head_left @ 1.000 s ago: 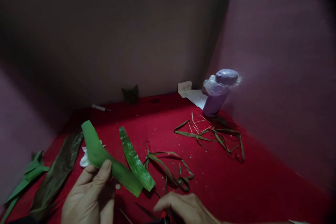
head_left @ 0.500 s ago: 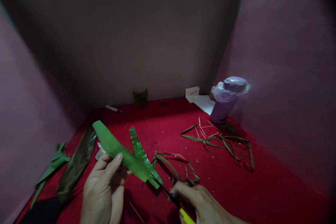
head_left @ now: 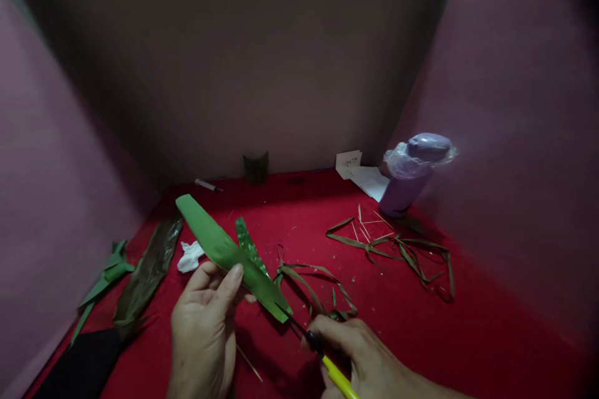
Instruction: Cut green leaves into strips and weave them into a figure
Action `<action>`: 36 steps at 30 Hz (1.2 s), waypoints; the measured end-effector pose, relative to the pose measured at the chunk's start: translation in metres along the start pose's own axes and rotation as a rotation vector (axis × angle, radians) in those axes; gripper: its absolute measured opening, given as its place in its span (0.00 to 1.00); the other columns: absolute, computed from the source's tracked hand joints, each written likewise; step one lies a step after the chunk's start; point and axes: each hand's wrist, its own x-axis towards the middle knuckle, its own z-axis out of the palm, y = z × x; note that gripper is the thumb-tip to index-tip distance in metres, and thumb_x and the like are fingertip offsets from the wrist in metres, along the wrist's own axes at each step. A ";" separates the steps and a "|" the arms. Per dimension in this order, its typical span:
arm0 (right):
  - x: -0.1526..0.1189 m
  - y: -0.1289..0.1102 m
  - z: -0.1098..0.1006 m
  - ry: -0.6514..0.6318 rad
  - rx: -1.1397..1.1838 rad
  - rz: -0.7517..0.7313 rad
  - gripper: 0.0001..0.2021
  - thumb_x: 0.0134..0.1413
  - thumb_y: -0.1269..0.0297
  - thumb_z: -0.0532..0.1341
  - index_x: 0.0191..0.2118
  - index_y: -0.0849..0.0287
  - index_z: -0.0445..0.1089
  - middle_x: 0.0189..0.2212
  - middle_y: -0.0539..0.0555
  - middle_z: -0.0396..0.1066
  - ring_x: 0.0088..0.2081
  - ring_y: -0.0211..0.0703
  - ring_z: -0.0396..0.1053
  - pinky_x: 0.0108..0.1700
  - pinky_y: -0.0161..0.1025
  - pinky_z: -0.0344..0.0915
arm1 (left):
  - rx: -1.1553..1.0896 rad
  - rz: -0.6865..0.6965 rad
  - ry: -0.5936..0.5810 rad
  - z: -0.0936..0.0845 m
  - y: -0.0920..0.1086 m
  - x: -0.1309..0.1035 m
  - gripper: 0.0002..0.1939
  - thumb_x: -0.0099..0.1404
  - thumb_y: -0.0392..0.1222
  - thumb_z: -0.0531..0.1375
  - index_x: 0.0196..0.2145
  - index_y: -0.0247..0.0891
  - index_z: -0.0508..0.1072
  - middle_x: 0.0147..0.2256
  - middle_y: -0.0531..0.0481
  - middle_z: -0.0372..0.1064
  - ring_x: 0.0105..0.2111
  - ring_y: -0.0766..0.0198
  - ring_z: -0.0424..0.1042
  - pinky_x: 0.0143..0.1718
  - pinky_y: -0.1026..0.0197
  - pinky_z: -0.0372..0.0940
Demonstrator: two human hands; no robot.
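Note:
My left hand (head_left: pixel 206 318) is closed, thumb on top, around the middle of a long green leaf strip (head_left: pixel 218 243), which slants down to the right. My right hand (head_left: pixel 358 352) grips yellow-handled scissors (head_left: pixel 334 374). Their dark, thin blades meet the strip's lower right end; how far they are parted I cannot make out. Behind the held strip, a shorter glossy green leaf piece (head_left: pixel 248 243) lies on the red cloth (head_left: pixel 299 212), partly hidden.
Folded green leaf (head_left: pixel 112 268), a brown leaf (head_left: pixel 150 268) and white crumpled tissue (head_left: pixel 189 257) lie left. Dried strips (head_left: pixel 309 280), thin sticks (head_left: pixel 362 227), white papers (head_left: pixel 369 181) and a purple plastic-wrapped container (head_left: pixel 405 190) are right. A syringe-like tube (head_left: pixel 206 185) lies behind.
The held strip's lower end, slit and spread around the blades before, now looks whole and covers more of the glossy piece. The view has shifted slightly; both hands keep their hold.

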 end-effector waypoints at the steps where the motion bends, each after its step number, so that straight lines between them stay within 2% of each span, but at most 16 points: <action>1: 0.000 0.000 0.000 -0.015 0.026 0.002 0.13 0.37 0.60 0.68 0.26 0.59 0.64 0.13 0.41 0.54 0.18 0.31 0.51 0.24 0.30 0.50 | 0.009 -0.001 0.004 0.001 -0.001 -0.001 0.11 0.50 0.33 0.65 0.34 0.38 0.73 0.29 0.55 0.72 0.26 0.69 0.71 0.27 0.68 0.70; 7: -0.002 0.001 -0.001 -0.026 0.086 0.016 0.16 0.36 0.57 0.68 0.28 0.60 0.65 0.12 0.39 0.49 0.18 0.30 0.45 0.21 0.29 0.48 | 0.036 0.044 0.041 0.001 -0.002 -0.004 0.11 0.48 0.33 0.67 0.31 0.39 0.72 0.30 0.56 0.73 0.25 0.69 0.71 0.24 0.70 0.70; 14: -0.005 0.008 -0.001 0.015 0.053 -0.034 0.15 0.40 0.55 0.66 0.31 0.60 0.67 0.16 0.43 0.57 0.20 0.32 0.50 0.22 0.29 0.51 | 0.092 0.038 0.024 0.003 -0.004 -0.002 0.10 0.49 0.34 0.67 0.32 0.38 0.73 0.30 0.55 0.73 0.23 0.71 0.70 0.23 0.71 0.69; 18: -0.005 0.009 -0.002 -0.006 0.043 -0.051 0.15 0.41 0.53 0.65 0.29 0.60 0.67 0.16 0.44 0.59 0.20 0.32 0.52 0.22 0.29 0.51 | 0.116 0.028 0.024 0.004 -0.003 -0.004 0.11 0.49 0.34 0.67 0.32 0.37 0.73 0.31 0.54 0.73 0.23 0.72 0.70 0.24 0.71 0.69; 22: -0.004 0.005 -0.004 -0.022 0.019 -0.052 0.15 0.43 0.53 0.64 0.30 0.60 0.68 0.14 0.43 0.58 0.18 0.31 0.51 0.23 0.29 0.51 | 0.127 0.019 0.015 0.004 -0.003 -0.005 0.11 0.48 0.35 0.67 0.32 0.37 0.73 0.30 0.54 0.73 0.23 0.71 0.71 0.24 0.71 0.69; 30: -0.003 0.001 -0.004 0.002 0.023 -0.019 0.18 0.37 0.50 0.67 0.27 0.61 0.68 0.14 0.42 0.53 0.19 0.30 0.47 0.21 0.29 0.50 | 0.155 0.019 -0.020 -0.001 -0.005 -0.005 0.11 0.50 0.36 0.66 0.33 0.37 0.72 0.28 0.54 0.71 0.22 0.70 0.70 0.24 0.68 0.70; 36: -0.003 0.001 -0.004 0.023 0.036 -0.017 0.17 0.38 0.52 0.66 0.28 0.61 0.69 0.13 0.41 0.50 0.19 0.31 0.46 0.21 0.29 0.50 | 0.166 0.028 -0.020 0.000 -0.005 -0.006 0.11 0.50 0.36 0.67 0.33 0.37 0.72 0.27 0.54 0.71 0.23 0.70 0.70 0.25 0.69 0.69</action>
